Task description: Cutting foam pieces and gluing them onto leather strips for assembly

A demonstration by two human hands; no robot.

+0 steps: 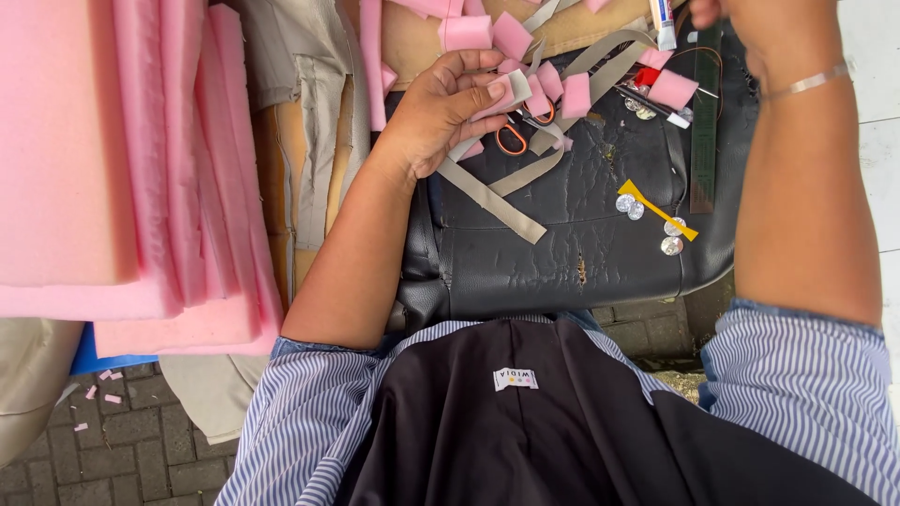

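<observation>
1. Left hand (pixel 441 108) is curled up with the thumb pinching a small pink foam piece (pixel 502 96) against the fingers, so it's clamped on that bit of foam, right over the top left part of the black seat cushion (pixel 562 253).
2. Right hand (pixel 750 23) is up at the top edge, mostly cut off. Can't tell if it's closed or apart, or if it's got anything in it. There's a thin silver bracelet (pixel 806 81) on that wrist.
3. Just beside the left hand's fingertips lie orange-handled scissors (pixel 516 136), partly buried under more pink foam offcuts (pixel 572 94) and grey fabric strips (pixel 497 201).
4. Further right on the cushion: a yellow strip (pixel 656 209) with a few round silver discs (pixel 671 245) around it, plus a long dark ruler-like strip (pixel 705 122) running upright near the right forearm.
5. A small glue tube (pixel 663 23) sits near the top, close to the right hand.
6. Big stack of pink foam sheets (pixel 112 169) fills the left side, well apart from both hands.
7. Paved brick floor (pixel 141 440) below, with tiny pink crumbs on it.
</observation>
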